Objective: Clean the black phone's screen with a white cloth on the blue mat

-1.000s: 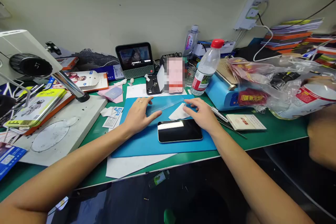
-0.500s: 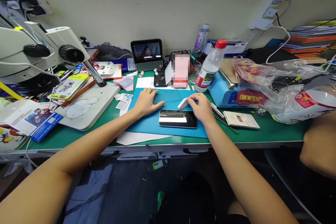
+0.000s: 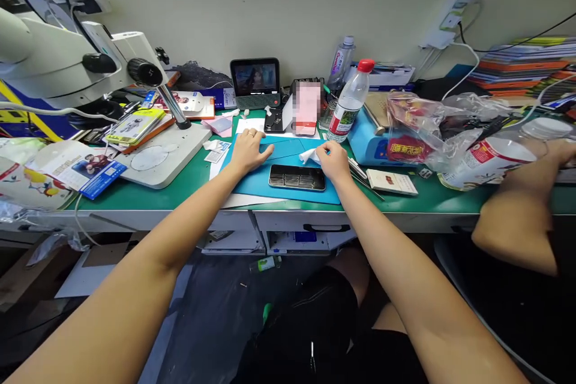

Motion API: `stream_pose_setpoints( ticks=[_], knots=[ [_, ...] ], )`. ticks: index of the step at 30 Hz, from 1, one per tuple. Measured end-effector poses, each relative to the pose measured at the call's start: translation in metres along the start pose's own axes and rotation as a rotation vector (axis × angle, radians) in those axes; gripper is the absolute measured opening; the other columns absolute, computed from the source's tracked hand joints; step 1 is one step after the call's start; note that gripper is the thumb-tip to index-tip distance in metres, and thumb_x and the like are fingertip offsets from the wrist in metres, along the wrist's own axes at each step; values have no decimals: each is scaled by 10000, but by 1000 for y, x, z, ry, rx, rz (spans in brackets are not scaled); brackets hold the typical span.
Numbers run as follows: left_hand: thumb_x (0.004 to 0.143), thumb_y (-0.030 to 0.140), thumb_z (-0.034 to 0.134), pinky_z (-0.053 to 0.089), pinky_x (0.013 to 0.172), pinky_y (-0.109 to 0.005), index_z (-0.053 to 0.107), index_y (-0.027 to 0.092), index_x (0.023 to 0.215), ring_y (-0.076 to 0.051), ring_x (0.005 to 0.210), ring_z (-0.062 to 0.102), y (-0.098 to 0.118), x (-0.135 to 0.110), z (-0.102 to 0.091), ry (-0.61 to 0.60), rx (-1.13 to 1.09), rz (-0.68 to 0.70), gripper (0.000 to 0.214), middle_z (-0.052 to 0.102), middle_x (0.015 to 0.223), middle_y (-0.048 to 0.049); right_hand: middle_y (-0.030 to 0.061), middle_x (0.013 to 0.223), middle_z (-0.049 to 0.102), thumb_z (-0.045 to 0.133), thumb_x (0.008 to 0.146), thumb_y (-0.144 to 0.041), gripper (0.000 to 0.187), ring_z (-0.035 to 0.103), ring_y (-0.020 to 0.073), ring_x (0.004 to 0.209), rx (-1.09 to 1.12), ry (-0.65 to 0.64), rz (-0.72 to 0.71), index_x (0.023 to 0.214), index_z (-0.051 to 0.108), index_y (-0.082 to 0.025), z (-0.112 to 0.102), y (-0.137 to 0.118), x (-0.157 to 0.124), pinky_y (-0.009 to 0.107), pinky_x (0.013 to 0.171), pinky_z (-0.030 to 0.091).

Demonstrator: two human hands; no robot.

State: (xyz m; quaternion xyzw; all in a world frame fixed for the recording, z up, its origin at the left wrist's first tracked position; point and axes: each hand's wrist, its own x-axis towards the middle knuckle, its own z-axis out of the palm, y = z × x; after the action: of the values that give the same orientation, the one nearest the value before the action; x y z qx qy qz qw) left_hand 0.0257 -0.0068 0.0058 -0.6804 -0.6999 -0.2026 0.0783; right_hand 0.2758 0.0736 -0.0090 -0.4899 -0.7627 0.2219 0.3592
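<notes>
"how's the light?"
"even, fairly bright on the wall (image 3: 292,18); dim below, the floor (image 3: 202,312) in shadow."
"any glare?"
"pale bars reflect in the phone screen (image 3: 297,178)."
"sharpness?"
"fair mid-frame; a co-worker's arm (image 3: 513,234) looks soft, blocky pixels veil a pink panel (image 3: 308,109), and the wearer's arms (image 3: 171,252) stretch toward the edges."

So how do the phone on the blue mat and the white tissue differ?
The phone is black and glossy; the tissue is white. The phone lies flat; the tissue is bunched up. The phone rests unheld, whereas the tissue is in the right grip. Both are on or over the blue mat.
</notes>
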Motion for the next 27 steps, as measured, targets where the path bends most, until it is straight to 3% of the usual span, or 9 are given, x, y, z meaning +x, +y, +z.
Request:
stream_pose_setpoints(
  ticks=[8,16,27],
  knots=[
    [859,227,537,396,892,-461,569,203,846,-332,989,526,-4,-1,1,28,2,-12,42,625,936,-132,97,1318,649,656,987,-387,373,672,257,1101,20,-50,45,1302,628,-189,-1,1,-1,471,914,588],
    [792,196,535,402,834,-455,468,228,671,-305,883,540,-7,1,5,11,-21,47,142,601,768,-98,94,1316,651,656,987,-391,372,671,261,1103,66,-64,38,1297,632,-188,1,4,-1,472,917,587],
    [721,201,568,430,791,-432,384,242,668,-288,845,540,-10,3,8,52,-108,118,195,577,747,-66,98,1313,652,655,989,-383,364,674,250,1093,180,-156,-132,1296,631,-191,2,8,-3,467,911,589]
  ],
)
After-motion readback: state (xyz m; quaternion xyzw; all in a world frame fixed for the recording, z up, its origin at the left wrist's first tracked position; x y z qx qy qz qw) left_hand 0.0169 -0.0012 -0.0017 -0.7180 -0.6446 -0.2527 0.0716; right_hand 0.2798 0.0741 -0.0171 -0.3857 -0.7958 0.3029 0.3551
